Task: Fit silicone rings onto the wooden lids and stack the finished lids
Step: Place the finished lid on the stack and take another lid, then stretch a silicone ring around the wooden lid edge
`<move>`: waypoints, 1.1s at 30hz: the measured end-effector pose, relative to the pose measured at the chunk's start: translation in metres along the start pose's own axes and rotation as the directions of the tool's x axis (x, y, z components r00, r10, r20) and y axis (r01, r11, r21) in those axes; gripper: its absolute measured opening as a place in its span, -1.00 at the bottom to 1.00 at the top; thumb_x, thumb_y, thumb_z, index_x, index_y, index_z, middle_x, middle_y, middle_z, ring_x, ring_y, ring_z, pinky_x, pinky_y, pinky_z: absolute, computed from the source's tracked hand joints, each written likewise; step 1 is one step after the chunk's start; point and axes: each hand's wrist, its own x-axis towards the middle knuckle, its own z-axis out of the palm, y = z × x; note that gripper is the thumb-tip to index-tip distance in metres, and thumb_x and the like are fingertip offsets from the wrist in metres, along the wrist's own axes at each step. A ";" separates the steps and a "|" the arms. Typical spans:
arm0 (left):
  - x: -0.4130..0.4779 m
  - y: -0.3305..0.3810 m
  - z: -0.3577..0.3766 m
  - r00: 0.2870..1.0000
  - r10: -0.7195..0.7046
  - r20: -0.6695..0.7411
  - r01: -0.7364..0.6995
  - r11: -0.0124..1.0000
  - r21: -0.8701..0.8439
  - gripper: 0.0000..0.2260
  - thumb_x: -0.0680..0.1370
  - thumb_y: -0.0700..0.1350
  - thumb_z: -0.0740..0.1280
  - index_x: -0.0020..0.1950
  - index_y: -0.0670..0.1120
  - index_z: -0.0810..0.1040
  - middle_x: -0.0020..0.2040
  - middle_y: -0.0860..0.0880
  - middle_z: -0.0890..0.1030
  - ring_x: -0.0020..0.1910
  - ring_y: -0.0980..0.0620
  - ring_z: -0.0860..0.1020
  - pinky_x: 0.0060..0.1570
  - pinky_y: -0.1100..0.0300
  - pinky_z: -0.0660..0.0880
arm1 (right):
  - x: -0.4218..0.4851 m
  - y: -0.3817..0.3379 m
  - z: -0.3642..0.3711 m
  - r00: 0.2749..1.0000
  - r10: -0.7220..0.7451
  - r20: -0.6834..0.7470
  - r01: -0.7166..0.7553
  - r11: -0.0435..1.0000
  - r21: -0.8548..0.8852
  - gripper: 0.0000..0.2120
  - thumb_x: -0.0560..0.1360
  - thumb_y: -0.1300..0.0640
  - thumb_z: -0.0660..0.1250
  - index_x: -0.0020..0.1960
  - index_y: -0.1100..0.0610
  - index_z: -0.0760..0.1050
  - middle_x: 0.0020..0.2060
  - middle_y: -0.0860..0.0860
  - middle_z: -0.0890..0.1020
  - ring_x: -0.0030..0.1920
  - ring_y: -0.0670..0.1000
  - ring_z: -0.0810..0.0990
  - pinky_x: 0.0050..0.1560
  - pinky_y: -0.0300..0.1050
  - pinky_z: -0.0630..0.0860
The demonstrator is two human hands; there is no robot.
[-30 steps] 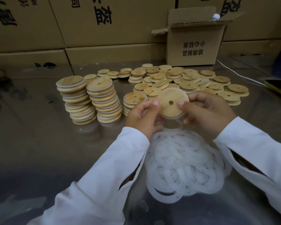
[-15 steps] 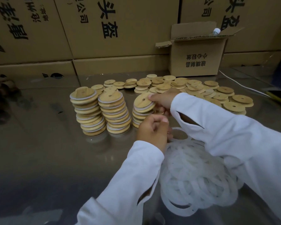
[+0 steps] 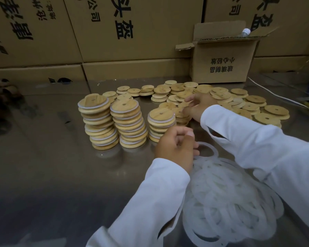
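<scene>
Far left, bare steel bench. Then two tall stacks of ringed lids, white rims showing between the wood. They probably stand on the left to stay apart from unfinished stock. Each stack's long axis runs upright with a slight lean. The lids lie flat, centre holes facing up. Next a short stack, the likely drop point for the next finished lid. Just in front is the left hand, fingers curled in, its grip seemingly pinching one silicone ring. That ring lies near-flat on the bench at the edge of the ring heap, close to the body for quick reach. Behind is the right hand, out over the loose lids, thumb and fingers either side of one lid. Blur hides whether the grip has closed on it. A disc has no long axis, and this one looks tilted. Far right at the back, an open carton
</scene>
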 end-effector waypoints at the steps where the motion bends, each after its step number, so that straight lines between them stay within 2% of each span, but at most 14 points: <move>1: 0.000 0.000 0.000 1.000 0.003 0.007 -0.003 1.000 0.003 -0.84 0.56 -0.19 0.23 -0.18 0.01 0.51 -0.42 0.07 0.56 -0.48 0.17 0.53 -0.40 0.35 0.45 | 0.000 0.004 0.003 0.998 -0.043 0.035 0.045 0.999 -0.031 -0.68 0.35 0.08 0.45 0.08 -0.03 0.51 -0.06 -0.06 0.51 -0.15 -0.05 0.47 -0.18 -0.23 0.32; 4: 0.001 -0.002 0.000 1.000 0.015 0.023 -0.015 1.000 0.011 -0.84 0.56 -0.19 0.23 -0.17 0.01 0.51 -0.42 0.07 0.57 -0.47 0.15 0.54 -0.38 0.33 0.45 | 0.000 0.012 0.009 0.989 -0.101 0.112 0.107 0.993 -0.051 -0.56 0.29 0.06 0.50 0.14 -0.04 0.51 0.06 -0.04 0.53 0.02 -0.02 0.47 -0.01 -0.25 0.31; 7: 0.001 -0.003 0.001 0.999 0.024 0.030 -0.025 1.000 0.016 -0.83 0.56 -0.19 0.22 -0.18 0.01 0.51 -0.45 0.08 0.56 -0.48 0.15 0.54 -0.39 0.34 0.44 | 0.004 0.016 0.012 0.977 -0.151 0.149 0.179 0.964 -0.197 -0.53 0.28 0.02 0.47 0.18 -0.11 0.49 0.24 0.02 0.46 0.23 0.04 0.43 0.08 -0.27 0.28; 11: 0.002 -0.002 0.000 0.999 0.033 0.030 -0.034 0.999 0.023 -0.83 0.56 -0.19 0.22 -0.17 0.01 0.52 -0.47 0.09 0.56 -0.48 0.16 0.53 -0.41 0.37 0.44 | 0.004 0.019 0.011 0.976 -0.187 0.108 0.211 0.930 -0.300 -0.51 0.27 -0.03 0.47 0.17 -0.18 0.45 0.23 0.03 0.41 0.15 0.07 0.47 0.05 -0.24 0.34; 15: 0.003 0.000 -0.003 1.000 -0.005 0.014 0.005 1.000 0.029 -0.82 0.56 -0.20 0.22 -0.17 0.01 0.53 -0.48 0.09 0.57 -0.47 0.14 0.55 -0.37 0.30 0.48 | 0.002 0.020 0.000 0.984 -0.161 0.081 0.180 0.923 -0.340 -0.37 0.22 -0.05 0.51 0.24 -0.14 0.37 0.21 0.05 0.41 0.16 0.09 0.43 0.12 -0.09 0.40; 18: 0.009 0.003 -0.007 0.986 -0.167 0.023 0.169 0.980 -0.108 -0.84 0.57 -0.21 0.22 -0.16 -0.05 0.53 -0.49 0.04 0.58 -0.47 0.07 0.57 -0.38 0.22 0.52 | -0.014 0.018 -0.015 0.970 -0.235 0.064 0.243 0.927 -0.284 -0.33 0.20 -0.05 0.53 0.25 -0.11 0.36 0.17 0.00 0.44 0.18 0.04 0.41 0.08 -0.12 0.39; 21: 0.012 0.006 -0.009 0.964 -0.263 0.041 0.266 0.941 -0.208 -0.90 0.55 -0.15 0.28 -0.16 -0.08 0.52 -0.38 -0.04 0.60 -0.46 0.03 0.59 -0.36 0.21 0.56 | -0.046 0.017 -0.030 0.924 -0.372 0.084 0.381 0.911 -0.159 -0.36 0.18 -0.01 0.54 0.21 -0.08 0.41 0.04 -0.05 0.48 0.14 -0.01 0.43 0.09 -0.14 0.39; 24: 0.011 0.003 -0.007 0.968 -0.242 0.060 0.249 0.949 -0.195 -0.83 0.50 -0.03 0.34 -0.22 -0.09 0.57 -0.36 -0.05 0.62 -0.40 0.02 0.62 -0.20 0.14 0.59 | -0.080 0.015 -0.035 0.874 -0.468 0.132 0.474 0.880 -0.015 -0.39 0.13 -0.01 0.53 0.15 -0.11 0.42 0.01 -0.05 0.51 0.06 -0.06 0.49 0.10 -0.15 0.45; 26: 0.010 0.000 -0.007 0.975 -0.218 0.048 0.223 0.959 -0.172 -0.78 0.47 -0.01 0.36 -0.31 -0.08 0.65 -0.35 -0.10 0.64 -0.33 -0.04 0.63 -0.06 0.02 0.59 | -0.096 0.015 -0.033 0.837 -0.523 0.162 0.529 0.848 0.004 -0.38 0.12 0.02 0.56 0.14 -0.09 0.43 0.03 -0.07 0.52 0.05 -0.12 0.48 0.07 -0.28 0.41; 29: 0.009 -0.004 -0.006 0.982 -0.188 -0.021 0.184 0.974 -0.135 -0.78 0.49 -0.10 0.36 -0.35 0.00 0.67 -0.18 -0.23 0.66 -0.08 -0.26 0.62 0.08 -0.18 0.52 | -0.107 0.020 -0.033 0.816 -0.537 0.212 0.540 0.840 0.050 -0.39 0.14 0.05 0.58 0.11 -0.15 0.41 0.05 -0.16 0.51 0.06 -0.24 0.46 0.03 -0.49 0.34; 31: 0.009 -0.006 -0.006 0.980 -0.192 -0.050 0.185 0.975 -0.122 -0.79 0.51 -0.14 0.33 -0.32 -0.03 0.64 -0.17 -0.22 0.65 -0.09 -0.25 0.62 0.02 -0.16 0.55 | -0.107 0.026 -0.037 0.837 -0.503 0.214 0.475 0.863 0.171 -0.45 0.19 0.02 0.55 0.09 -0.19 0.39 0.04 -0.17 0.54 0.05 -0.27 0.49 0.03 -0.50 0.36; 33: 0.010 -0.005 -0.006 0.977 -0.209 -0.032 0.200 0.962 -0.187 -0.86 0.53 -0.17 0.31 -0.22 -0.03 0.59 -0.20 -0.13 0.64 -0.21 -0.11 0.63 -0.26 0.03 0.62 | -0.100 0.036 -0.041 0.898 -0.421 0.129 0.385 0.892 0.235 -0.63 0.30 0.04 0.47 0.06 -0.12 0.44 -0.04 -0.10 0.58 -0.02 -0.21 0.53 -0.03 -0.49 0.39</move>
